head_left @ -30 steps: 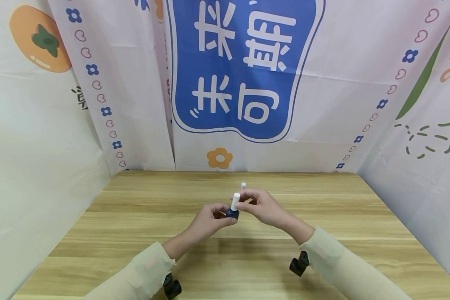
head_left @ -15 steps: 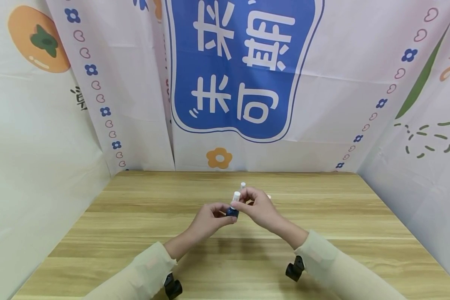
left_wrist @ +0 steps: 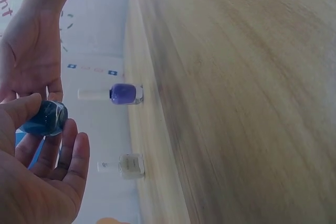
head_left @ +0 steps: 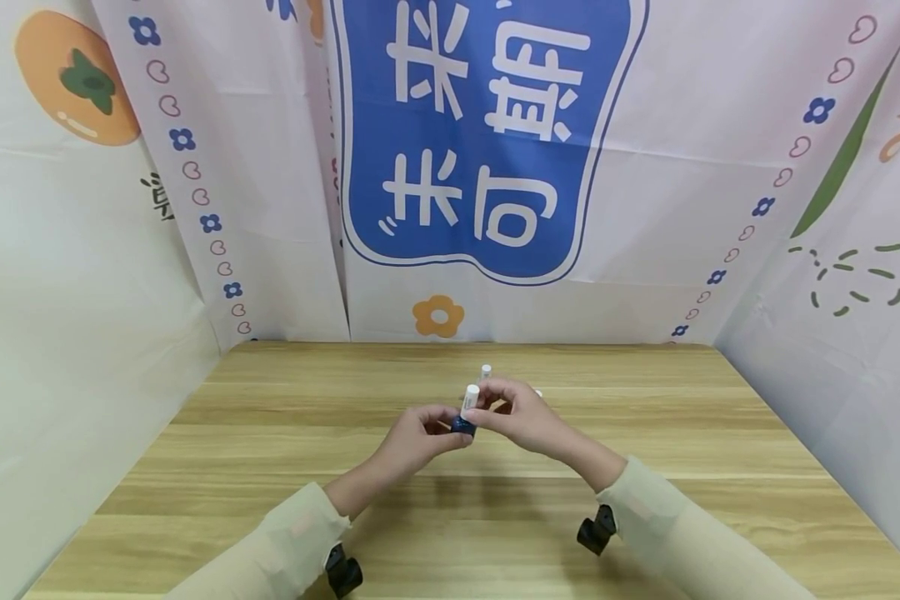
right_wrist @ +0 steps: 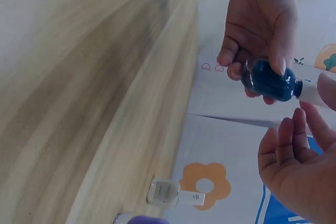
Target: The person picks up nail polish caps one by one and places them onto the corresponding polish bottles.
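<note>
A dark blue nail polish bottle [right_wrist: 273, 82] with a white cap [head_left: 471, 398] is held above the table between both hands. My left hand [head_left: 416, 446] grips the glass body, its thumb pressed to the side in the right wrist view. My right hand [head_left: 527, 417] pinches the tall cap between thumb and fingers. At the neck, the cap and bottle meet in line. Seen from the head, the bottle stands nearly upright with the cap on top.
Two more nail polish bottles stand on the wooden table [head_left: 307, 467] behind the hands: a clear one [left_wrist: 131, 166] and a purple one [left_wrist: 124, 94], both with white caps. Printed cloth walls [head_left: 645, 275] enclose the table's back and sides.
My right hand and wrist swung left, then back right, while pinching the cap; print on the cap now faces the head camera. My left hand has stayed nearly still on the bottle.
</note>
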Available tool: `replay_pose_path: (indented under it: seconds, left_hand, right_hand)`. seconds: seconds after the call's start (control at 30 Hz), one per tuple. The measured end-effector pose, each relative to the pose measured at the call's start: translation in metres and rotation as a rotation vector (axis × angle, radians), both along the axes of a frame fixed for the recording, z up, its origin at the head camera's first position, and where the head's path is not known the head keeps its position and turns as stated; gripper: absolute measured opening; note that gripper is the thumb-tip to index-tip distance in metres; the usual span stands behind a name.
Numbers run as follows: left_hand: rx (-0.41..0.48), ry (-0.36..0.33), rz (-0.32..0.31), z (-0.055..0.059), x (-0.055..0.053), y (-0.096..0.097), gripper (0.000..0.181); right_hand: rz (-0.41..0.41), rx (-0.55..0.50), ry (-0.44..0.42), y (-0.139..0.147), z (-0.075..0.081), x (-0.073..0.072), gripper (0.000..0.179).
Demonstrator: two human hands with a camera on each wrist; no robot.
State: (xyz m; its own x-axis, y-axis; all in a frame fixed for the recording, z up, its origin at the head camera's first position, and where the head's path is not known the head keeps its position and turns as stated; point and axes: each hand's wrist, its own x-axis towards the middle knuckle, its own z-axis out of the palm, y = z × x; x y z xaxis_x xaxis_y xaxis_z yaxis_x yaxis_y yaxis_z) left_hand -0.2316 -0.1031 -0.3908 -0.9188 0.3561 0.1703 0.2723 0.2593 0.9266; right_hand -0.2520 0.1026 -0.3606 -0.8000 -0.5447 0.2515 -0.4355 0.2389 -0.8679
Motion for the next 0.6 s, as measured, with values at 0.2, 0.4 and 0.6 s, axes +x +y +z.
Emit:
replay_pose_path:
  seconds: [0.2, 0.4, 0.6]
  left_hand:
    - [-0.003, 0.005, -0.024, 0.0006, -0.0008, -0.0012, 0.02]
    - [0.009, 0.007, -0.031, -0.0003, -0.0015, -0.0022, 0.021]
    - [0.023, 0.002, -0.021, -0.0017, -0.0019, -0.002, 0.021]
  right_hand:
    - [0.079, 0.034, 0.022, 0.0023, 0.0032, -0.0018, 0.027]
    - [0.055, 0.026, 0.015, 0.0001, 0.0027, 0.0008, 0.026]
    - [-0.042, 0.011, -0.004, -0.0032, 0.0012, 0.0022, 0.02]
